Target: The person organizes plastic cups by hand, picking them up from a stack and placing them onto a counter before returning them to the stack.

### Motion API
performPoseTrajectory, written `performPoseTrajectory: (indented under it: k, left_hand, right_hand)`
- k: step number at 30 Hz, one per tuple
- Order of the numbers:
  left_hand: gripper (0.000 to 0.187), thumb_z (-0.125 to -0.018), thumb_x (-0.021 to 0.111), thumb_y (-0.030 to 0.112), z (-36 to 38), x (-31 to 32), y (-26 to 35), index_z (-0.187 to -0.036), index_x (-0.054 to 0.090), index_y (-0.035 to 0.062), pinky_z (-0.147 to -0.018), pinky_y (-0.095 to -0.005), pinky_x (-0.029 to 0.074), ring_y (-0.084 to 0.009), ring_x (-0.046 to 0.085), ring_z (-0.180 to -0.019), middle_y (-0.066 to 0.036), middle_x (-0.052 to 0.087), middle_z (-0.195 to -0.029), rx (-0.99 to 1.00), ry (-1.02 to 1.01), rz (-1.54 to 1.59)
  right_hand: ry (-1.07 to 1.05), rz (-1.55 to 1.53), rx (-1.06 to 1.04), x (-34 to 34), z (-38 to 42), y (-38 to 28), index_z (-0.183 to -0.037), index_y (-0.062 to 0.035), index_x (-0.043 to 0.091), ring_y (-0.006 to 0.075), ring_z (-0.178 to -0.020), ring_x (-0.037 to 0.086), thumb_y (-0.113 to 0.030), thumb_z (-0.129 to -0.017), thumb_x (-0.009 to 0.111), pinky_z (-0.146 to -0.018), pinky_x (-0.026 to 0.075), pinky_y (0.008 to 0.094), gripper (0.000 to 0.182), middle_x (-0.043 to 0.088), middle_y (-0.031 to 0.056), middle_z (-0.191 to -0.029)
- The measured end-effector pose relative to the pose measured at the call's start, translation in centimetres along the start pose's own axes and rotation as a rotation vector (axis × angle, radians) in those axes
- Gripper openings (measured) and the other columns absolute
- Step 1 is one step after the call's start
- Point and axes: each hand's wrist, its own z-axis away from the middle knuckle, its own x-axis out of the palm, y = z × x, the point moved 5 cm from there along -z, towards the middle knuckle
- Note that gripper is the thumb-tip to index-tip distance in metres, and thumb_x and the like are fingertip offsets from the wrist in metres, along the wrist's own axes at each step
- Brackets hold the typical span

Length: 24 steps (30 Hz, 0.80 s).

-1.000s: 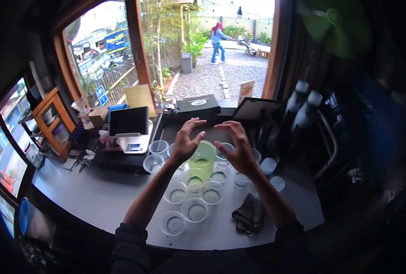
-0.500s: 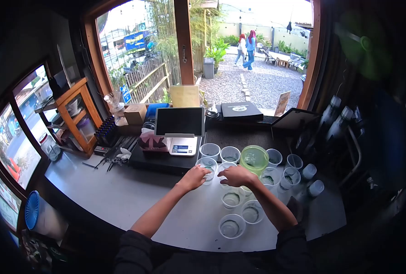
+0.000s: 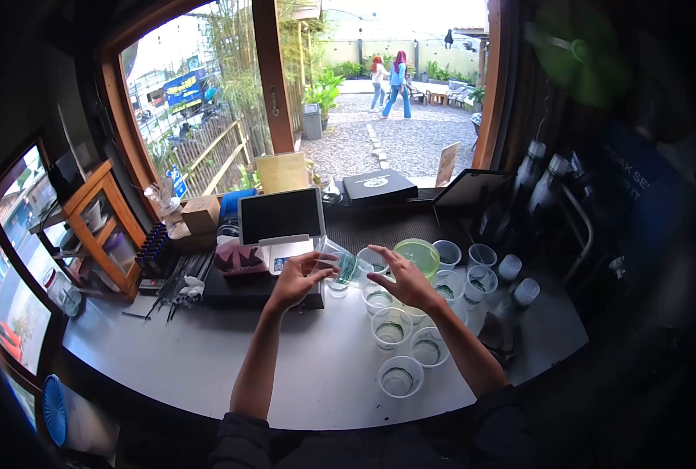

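Note:
In the head view, a clear plastic cup (image 3: 345, 268) with green print is tipped on its side above the counter. My left hand (image 3: 297, 280) is closed on it, fingers and thumb at its left end. My right hand (image 3: 404, 283) faces it from the other side, fingers spread and thumb close to the cup's right end. Under my right hand stand more clear cups, one upright cup (image 3: 392, 327) just below the wrist and another (image 3: 400, 377) nearest me. A pale green tub (image 3: 417, 256) sits just beyond my right hand.
A tablet on a stand (image 3: 281, 216) and a tissue box (image 3: 240, 256) are behind my left hand. Upside-down cup stacks (image 3: 526, 292) stand at the right. A wooden cabinet (image 3: 105, 223) is at the left. Two people (image 3: 396, 86) walk outside beyond the window.
The cup has been lifted and tipped sideways in my left hand. My right hand has opened its fingers. The view has turned slightly right.

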Motion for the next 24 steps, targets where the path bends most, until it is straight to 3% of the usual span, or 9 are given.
performPoseTrajectory:
  k: [4,5,12,13,15,18,19,22,24]
  left_hand:
    - [0.033,-0.090,0.062,0.000,-0.9,2.1,4.3,-0.121,0.055,-0.0073,-0.090,-0.0356,0.054,-0.0242,0.067,-0.099,-0.020,0.067,-0.106,0.086,0.014,0.222]
    - [0.033,-0.091,0.061,0.004,-1.2,3.1,5.1,-0.122,0.055,-0.0069,-0.091,-0.0359,0.054,-0.0249,0.067,-0.100,-0.021,0.067,-0.106,0.103,-0.002,0.241]
    - [0.040,-0.097,0.056,0.020,-4.2,12.0,8.0,-0.128,0.051,-0.0049,-0.097,-0.0373,0.049,-0.0281,0.063,-0.108,-0.021,0.064,-0.116,-0.035,-0.154,0.791]
    - [0.044,-0.095,0.059,0.015,-5.3,13.5,7.7,-0.133,0.046,-0.0032,-0.097,-0.0370,0.048,-0.0275,0.060,-0.113,-0.021,0.061,-0.121,-0.025,-0.241,0.870]
    - [0.050,-0.093,0.062,0.010,-6.3,16.9,8.1,-0.137,0.041,-0.0007,-0.099,-0.0367,0.047,-0.0267,0.059,-0.115,-0.020,0.061,-0.121,0.049,-0.247,0.617]
    - [0.068,-0.088,0.067,0.003,-7.8,23.0,9.8,-0.145,0.031,0.0042,-0.098,-0.0342,0.046,-0.0198,0.059,-0.115,-0.015,0.063,-0.120,0.282,-0.365,0.183]
    - [0.068,-0.087,0.067,0.004,-8.4,24.9,10.0,-0.144,0.030,0.0035,-0.098,-0.0337,0.046,-0.0191,0.060,-0.114,-0.015,0.064,-0.118,0.285,-0.419,0.149]
    - [0.055,-0.089,0.067,0.006,-10.2,29.8,10.8,-0.137,0.041,-0.0009,-0.099,-0.0341,0.047,-0.0211,0.063,-0.109,-0.016,0.066,-0.114,0.216,-0.494,0.279]
    - [0.046,-0.090,0.065,0.007,-11.7,32.3,10.7,-0.131,0.048,-0.0024,-0.099,-0.0342,0.048,-0.0222,0.064,-0.108,-0.017,0.066,-0.114,0.131,-0.504,0.463]
  right_hand:
    - [0.015,-0.240,-0.015,-3.5,0.9,-2.2,-0.144,-0.0214,0.037,0.0348,-0.111,0.059,-0.036,-0.085,0.072,-0.087,0.053,0.0440,0.070,0.048,0.0177,-0.138]
    - [0.041,-0.265,-0.018,-4.0,1.3,-1.8,-0.144,-0.0233,0.036,0.0300,-0.105,0.062,-0.034,-0.081,0.076,-0.079,0.057,0.0402,0.075,0.047,0.0165,-0.139]
    - [0.303,-0.535,-0.029,-11.8,5.6,1.2,-0.138,-0.0134,0.041,0.0201,-0.099,0.063,-0.024,-0.082,0.076,-0.075,0.057,0.0307,0.067,0.054,0.0138,-0.126]
    - [0.342,-0.520,-0.034,-13.2,6.3,1.8,-0.135,-0.0116,0.043,0.0185,-0.096,0.064,-0.025,-0.082,0.076,-0.072,0.057,0.0288,0.064,0.056,0.0132,-0.122]
    - [0.418,-0.488,-0.048,-16.1,7.8,3.2,-0.129,-0.0079,0.047,0.0155,-0.090,0.064,-0.026,-0.083,0.075,-0.067,0.055,0.0249,0.057,0.058,0.0120,-0.115]
    - [0.479,-0.595,0.180,-20.1,10.2,7.3,-0.111,-0.0050,0.054,0.0095,-0.075,0.063,-0.032,-0.085,0.072,-0.054,0.050,0.0194,0.042,0.062,0.0072,-0.095]
    - [0.520,-0.568,0.201,-21.6,10.9,8.4,-0.098,-0.0043,0.055,0.0051,-0.064,0.060,-0.039,-0.087,0.068,-0.045,0.044,0.0178,0.039,0.061,0.0023,-0.079]
    - [0.449,-0.496,0.432,-25.6,13.5,11.5,-0.092,-0.0047,0.054,0.0041,-0.061,0.059,-0.044,-0.088,0.065,-0.043,0.043,0.0178,0.041,0.060,0.0013,-0.073]
    - [0.429,-0.477,0.394,-27.8,14.9,13.0,-0.104,-0.0021,0.053,0.0063,-0.068,0.061,-0.045,-0.089,0.063,-0.045,0.045,0.0188,0.047,0.061,0.0056,-0.082]
